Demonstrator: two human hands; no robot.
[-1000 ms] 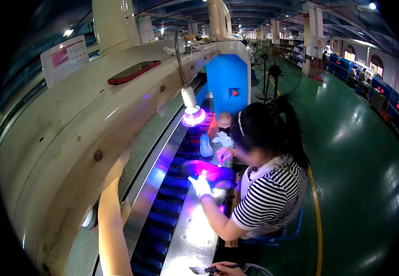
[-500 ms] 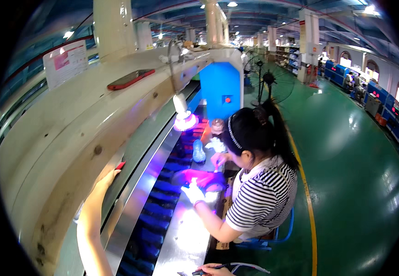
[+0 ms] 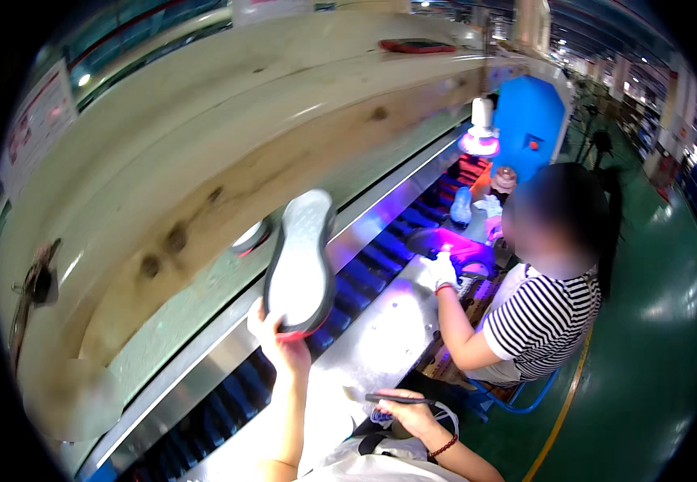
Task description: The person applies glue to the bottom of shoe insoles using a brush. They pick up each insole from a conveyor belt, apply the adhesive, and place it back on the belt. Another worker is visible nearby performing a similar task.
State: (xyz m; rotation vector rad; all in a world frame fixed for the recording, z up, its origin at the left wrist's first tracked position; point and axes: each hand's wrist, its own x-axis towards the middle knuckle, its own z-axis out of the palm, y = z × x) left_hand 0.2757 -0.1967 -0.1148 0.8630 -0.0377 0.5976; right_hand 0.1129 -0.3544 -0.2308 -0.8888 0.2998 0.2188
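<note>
White-faced sole point(image 3: 300, 261): left hand point(image 3: 283, 344) is clamping its near end, right hand point(image 3: 413, 414) is gripping a black tool point(image 3: 387, 398), and rim-only contact is probably best protecting the white face.

Dark reddish beaded bracelet point(image 3: 444, 447) on right wrist point(image 3: 434, 436), off-white clothing point(image 3: 389, 471), bare forearms point(image 3: 288, 410)

The left hand point(image 3: 283, 341) grips a shoe sole point(image 3: 304, 249) — the right hand point(image 3: 414, 414) holds what looks like a brush point(image 3: 397, 398).
</note>
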